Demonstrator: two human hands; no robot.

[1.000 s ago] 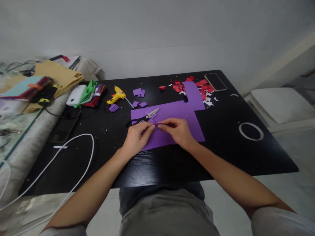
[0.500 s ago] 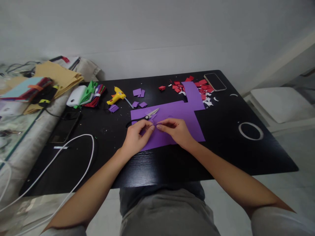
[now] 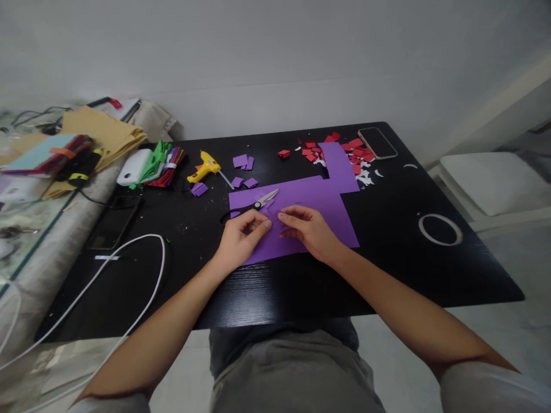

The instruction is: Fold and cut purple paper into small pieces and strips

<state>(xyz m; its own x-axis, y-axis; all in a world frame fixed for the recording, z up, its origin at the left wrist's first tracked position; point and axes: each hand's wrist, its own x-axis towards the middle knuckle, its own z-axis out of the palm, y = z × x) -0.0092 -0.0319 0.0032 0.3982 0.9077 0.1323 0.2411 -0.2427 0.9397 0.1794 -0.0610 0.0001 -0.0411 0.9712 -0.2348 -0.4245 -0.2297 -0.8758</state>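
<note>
Over the purple sheet (image 3: pixel 318 229), my left hand (image 3: pixel 241 235) has thumb and forefinger pinched around what looks like a small purple paper piece (image 3: pixel 272 217). That piece barely stands out from the sheet beneath it. Facing it a short gap to the right is my right hand (image 3: pixel 310 229), its fingers curved and apart with nothing visible between them. Scissors (image 3: pixel 263 201) with black handles lie open on the sheet, just beyond my left fingers. Small purple cut pieces (image 3: pixel 269 207) rest by the blades.
A yellow glue gun (image 3: pixel 205 166) and folded purple pieces (image 3: pixel 241 161) lie behind. Red pieces (image 3: pixel 307 152), white scraps (image 3: pixel 365 173), a purple strip (image 3: pixel 338 166) and a phone (image 3: pixel 377 143) are at back right. A white ring (image 3: pixel 439 229) lies right, a white cable (image 3: pixel 160 275) left.
My right hand has drawn slightly right, away from the left fingertips, and its fingers have spread. The left hand stays nearly in place.
</note>
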